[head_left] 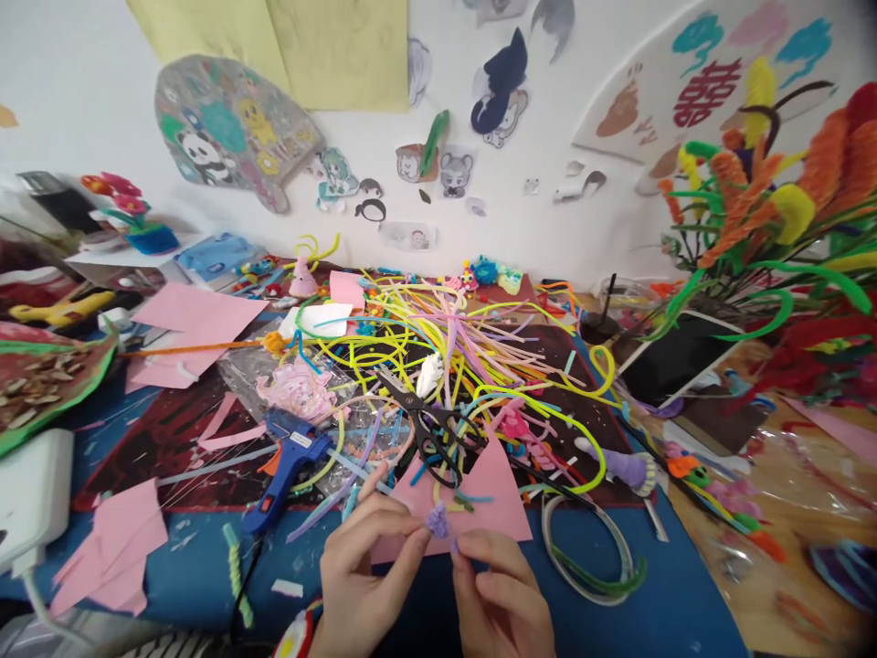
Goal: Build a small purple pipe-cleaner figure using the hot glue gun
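Observation:
My left hand (360,571) and my right hand (499,599) meet at the bottom middle, over the blue table cover. Together their fingertips pinch a small fuzzy purple pipe-cleaner piece (438,521). Just behind it lies a pink paper sheet (493,498). Black scissors (431,429) rest beyond that, on a big tangle of yellow, pink and purple pipe cleaners (466,352). A blue glue gun (284,471) lies to the left of my left hand.
Pink paper scraps (110,548) lie at the left, a white box (31,498) at the left edge. A bouquet of pipe-cleaner flowers (774,210) stands at the right beside a dark tablet (678,361). Coiled white and green wire (596,557) lies right of my hands. Stickers cover the wall.

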`<state>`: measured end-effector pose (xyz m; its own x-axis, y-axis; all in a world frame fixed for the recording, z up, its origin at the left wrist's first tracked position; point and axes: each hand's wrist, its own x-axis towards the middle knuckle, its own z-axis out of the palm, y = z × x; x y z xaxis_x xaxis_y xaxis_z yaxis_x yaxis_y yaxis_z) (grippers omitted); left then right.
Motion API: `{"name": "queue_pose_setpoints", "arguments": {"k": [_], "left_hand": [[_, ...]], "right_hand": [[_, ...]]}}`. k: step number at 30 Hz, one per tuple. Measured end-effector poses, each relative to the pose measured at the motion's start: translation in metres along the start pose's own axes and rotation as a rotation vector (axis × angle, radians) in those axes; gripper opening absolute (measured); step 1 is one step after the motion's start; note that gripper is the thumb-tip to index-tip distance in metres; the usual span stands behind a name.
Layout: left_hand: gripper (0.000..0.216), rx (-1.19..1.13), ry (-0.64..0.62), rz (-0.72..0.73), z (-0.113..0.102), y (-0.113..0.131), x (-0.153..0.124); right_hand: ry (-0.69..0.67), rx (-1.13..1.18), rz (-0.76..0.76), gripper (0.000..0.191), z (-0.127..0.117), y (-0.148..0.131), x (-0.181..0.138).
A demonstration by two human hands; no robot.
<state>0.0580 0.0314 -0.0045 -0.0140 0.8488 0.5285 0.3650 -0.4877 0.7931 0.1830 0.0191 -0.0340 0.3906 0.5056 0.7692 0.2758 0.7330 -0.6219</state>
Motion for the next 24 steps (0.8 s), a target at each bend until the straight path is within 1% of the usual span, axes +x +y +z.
{"name": "queue_pose_setpoints", "arguments": {"k": [4, 15, 20, 24], "left_hand": [[0.016, -0.012, -0.014, -0.012, 0.0, 0.0, 0.0], [0.02, -0.068, -0.099, -0.023, -0.005, -0.002, -0.002], [0.02, -0.105, -0.126, -0.044, -0.007, -0.003, -0.003], [0.021, -0.121, -0.134, -0.05, -0.009, -0.002, -0.002]], "right_hand": [[-0.027, -0.03, 0.034, 0.02, 0.002, -0.001, 0.003], [-0.058, -0.03, 0.052, 0.023, 0.0, -0.002, 0.001], [-0.089, -0.054, -0.026, 0.018, -0.004, -0.002, 0.008], [-0.089, -0.065, -0.066, 0.019, -0.005, 0.0, 0.01]]}}
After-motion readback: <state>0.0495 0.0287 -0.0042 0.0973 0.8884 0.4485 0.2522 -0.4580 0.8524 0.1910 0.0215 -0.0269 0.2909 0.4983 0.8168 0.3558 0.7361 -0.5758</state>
